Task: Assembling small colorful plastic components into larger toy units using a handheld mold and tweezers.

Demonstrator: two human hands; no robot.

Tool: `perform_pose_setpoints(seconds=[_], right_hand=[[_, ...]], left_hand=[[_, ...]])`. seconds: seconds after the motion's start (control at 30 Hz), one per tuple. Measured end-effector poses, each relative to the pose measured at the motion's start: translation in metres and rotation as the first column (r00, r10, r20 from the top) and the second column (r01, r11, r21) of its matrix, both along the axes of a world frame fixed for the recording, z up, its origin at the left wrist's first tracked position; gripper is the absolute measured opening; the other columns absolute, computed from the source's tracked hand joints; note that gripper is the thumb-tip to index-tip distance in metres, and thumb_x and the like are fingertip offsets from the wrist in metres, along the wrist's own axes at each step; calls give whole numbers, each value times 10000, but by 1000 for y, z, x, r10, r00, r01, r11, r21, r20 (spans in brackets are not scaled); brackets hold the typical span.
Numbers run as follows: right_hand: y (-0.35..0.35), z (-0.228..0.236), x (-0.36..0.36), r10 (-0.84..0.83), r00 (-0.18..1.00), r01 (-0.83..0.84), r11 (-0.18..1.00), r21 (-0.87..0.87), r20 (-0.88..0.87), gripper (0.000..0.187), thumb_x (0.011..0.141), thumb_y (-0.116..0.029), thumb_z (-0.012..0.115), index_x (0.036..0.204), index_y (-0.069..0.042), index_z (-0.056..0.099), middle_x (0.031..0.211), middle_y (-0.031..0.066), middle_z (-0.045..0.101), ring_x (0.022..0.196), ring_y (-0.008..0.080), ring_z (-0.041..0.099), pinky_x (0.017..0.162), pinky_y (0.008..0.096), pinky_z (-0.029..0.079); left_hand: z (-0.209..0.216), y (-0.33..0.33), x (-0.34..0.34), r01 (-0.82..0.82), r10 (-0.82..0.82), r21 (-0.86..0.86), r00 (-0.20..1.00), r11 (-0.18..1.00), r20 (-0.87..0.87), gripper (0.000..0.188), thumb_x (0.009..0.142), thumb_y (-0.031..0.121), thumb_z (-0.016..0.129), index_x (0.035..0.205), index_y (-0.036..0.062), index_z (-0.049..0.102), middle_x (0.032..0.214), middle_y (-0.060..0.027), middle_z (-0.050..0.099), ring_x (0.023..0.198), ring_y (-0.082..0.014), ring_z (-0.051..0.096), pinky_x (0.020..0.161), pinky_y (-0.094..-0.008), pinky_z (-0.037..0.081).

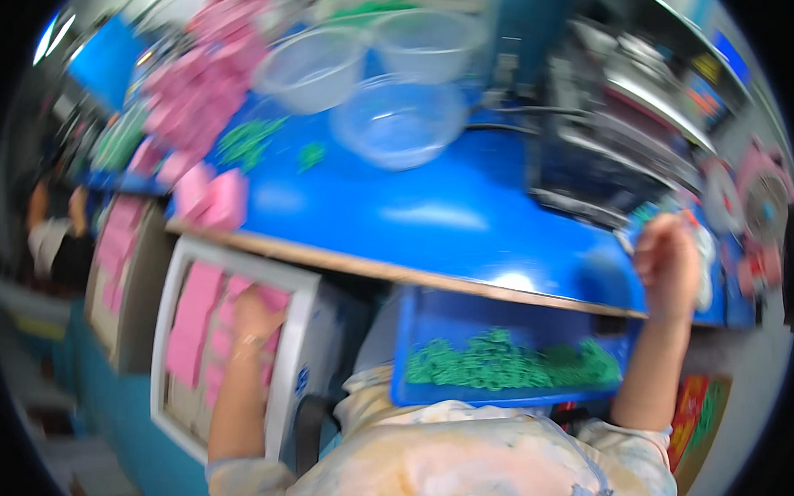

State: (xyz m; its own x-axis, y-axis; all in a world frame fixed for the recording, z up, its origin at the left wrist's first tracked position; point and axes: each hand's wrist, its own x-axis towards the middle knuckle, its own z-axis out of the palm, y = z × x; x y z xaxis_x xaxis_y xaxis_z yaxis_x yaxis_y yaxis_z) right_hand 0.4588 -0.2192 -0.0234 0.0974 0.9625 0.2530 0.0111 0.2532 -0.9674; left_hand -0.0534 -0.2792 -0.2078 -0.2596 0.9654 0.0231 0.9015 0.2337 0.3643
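My left hand (254, 320) reaches into a white-rimmed box (168, 336) at the left, over stacked pink pieces (193, 320). Its fingers point down among them and are too blurred to show whether they grip one. On the right, my right hand (670, 253) is raised over the table's right end with its fingers curled in. Whatever it may hold is hidden. A crumpled white and teal bundle (705, 259) lies right by it. Close to my lap, a blue bin (514, 399) holds a heap of green string-like pieces (498, 361).
Several clear plastic bowls (399, 126) stand on the blue table (434, 197). Loose green pieces (248, 142) and a tall pile of pink bundles (197, 101) are left of them. Dark equipment (583, 167) and a pink fan (766, 204) stand right. Another person (55, 227) is far left.
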Motion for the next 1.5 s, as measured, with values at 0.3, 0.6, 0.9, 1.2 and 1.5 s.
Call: perform_pose_setpoints(seconds=[0.3,0.6,0.9,1.2,1.5], right_hand=[[-61,-23,35,-389,579,255,921,294,717,154,693,-96,702,677,-40,559,605,67,514,544,211,513,489,319,394],[-46,-42,46,-484,340,228,874,429,806,134,699,-117,662,810,-76,601,765,46,541,721,236,538,597,358,428],[-42,-39,60,-528,279,278,844,459,802,97,703,-106,657,783,-85,607,742,48,534,711,238,535,590,358,430],[-33,-7,-13,140,877,-192,979,70,459,629,650,-253,783,1151,-18,485,1036,124,502,744,187,540,611,278,459],[2,-25,-22,299,907,-319,948,19,295,521,591,-162,844,927,-15,473,901,49,384,640,57,488,535,191,426]], left_hand=[[34,-48,28,-517,224,303,727,800,648,831,682,189,743,1334,6,262,1302,-225,361,1178,-321,405,1006,-391,324],[139,-21,199,-157,-349,418,341,895,873,639,835,264,619,1322,6,296,1244,-163,449,1120,-270,470,914,-364,429],[164,39,286,440,-676,514,453,737,581,729,637,125,785,1250,15,406,1225,-128,479,1081,-227,508,911,-338,431],[167,63,310,585,-721,441,426,681,547,589,627,54,776,1138,-12,490,1084,-140,554,995,-224,564,862,-329,474],[172,77,308,642,-665,361,322,676,674,514,647,47,770,1053,-31,465,1045,-126,509,1007,-224,559,897,-349,481]])
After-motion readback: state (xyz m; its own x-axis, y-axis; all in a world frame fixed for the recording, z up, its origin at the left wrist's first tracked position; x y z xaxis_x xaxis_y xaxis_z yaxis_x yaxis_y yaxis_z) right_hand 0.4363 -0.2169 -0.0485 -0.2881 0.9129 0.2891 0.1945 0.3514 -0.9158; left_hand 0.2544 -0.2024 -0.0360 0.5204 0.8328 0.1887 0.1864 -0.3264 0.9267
